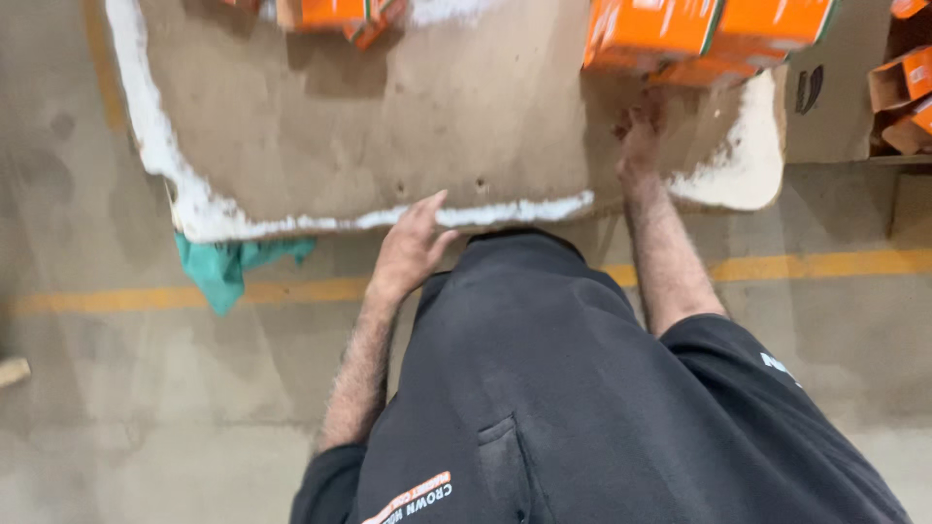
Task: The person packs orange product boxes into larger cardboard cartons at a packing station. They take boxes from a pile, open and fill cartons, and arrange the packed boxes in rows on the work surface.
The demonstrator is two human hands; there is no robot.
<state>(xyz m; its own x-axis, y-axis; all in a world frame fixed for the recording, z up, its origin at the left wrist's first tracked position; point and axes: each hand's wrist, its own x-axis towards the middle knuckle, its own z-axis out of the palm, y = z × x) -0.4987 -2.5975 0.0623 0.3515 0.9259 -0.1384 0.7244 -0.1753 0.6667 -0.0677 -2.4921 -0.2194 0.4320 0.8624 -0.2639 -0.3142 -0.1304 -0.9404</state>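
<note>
I stand against a worn brown table (388,126) with a chipped white edge. My left hand (408,247) hovers at the near edge, fingers apart, holding nothing. My right hand (639,136) reaches over the tabletop, blurred, just below a stack of orange boxes (699,34) at the far right. Whether it touches them or its fingers are closed cannot be made out. More orange boxes (330,15) lie at the far middle of the table.
A teal cloth (228,267) hangs below the table's left edge. A yellow floor line (126,299) runs across the concrete. A brown carton (825,97) and more orange boxes (903,97) sit at the right.
</note>
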